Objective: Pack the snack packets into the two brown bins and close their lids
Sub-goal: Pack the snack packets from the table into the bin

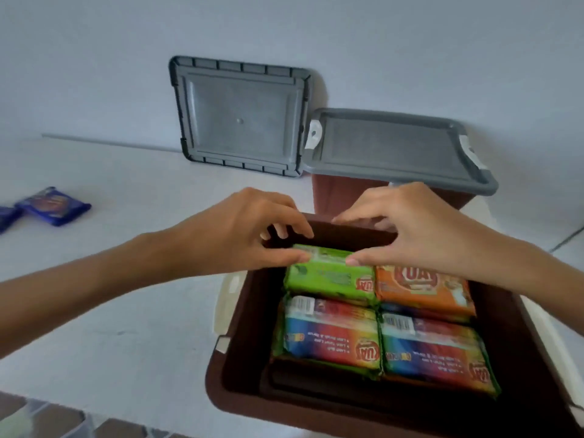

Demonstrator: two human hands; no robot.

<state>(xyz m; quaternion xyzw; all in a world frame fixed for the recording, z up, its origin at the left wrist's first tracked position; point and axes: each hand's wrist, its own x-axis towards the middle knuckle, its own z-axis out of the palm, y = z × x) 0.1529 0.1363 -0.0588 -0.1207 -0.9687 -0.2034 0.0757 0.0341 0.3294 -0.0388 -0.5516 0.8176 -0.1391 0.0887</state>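
Two blue packets [53, 205] lie on white tabletop [126, 295] — pale wall [94, 58] behind.

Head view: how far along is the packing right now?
Done: the far bin has its grey lid on. In hand: left hand and right hand pinch a green packet in the open near bin. Left: blue packets on the table, then the loose lid against the wall.

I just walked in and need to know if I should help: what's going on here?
The left hand and right hand hold a green packet at the far end of the open brown bin, beside an orange packet and two multicoloured packets. The other brown bin has its grey lid on; a loose grey lid leans on the wall. Blue packets lie on the table.
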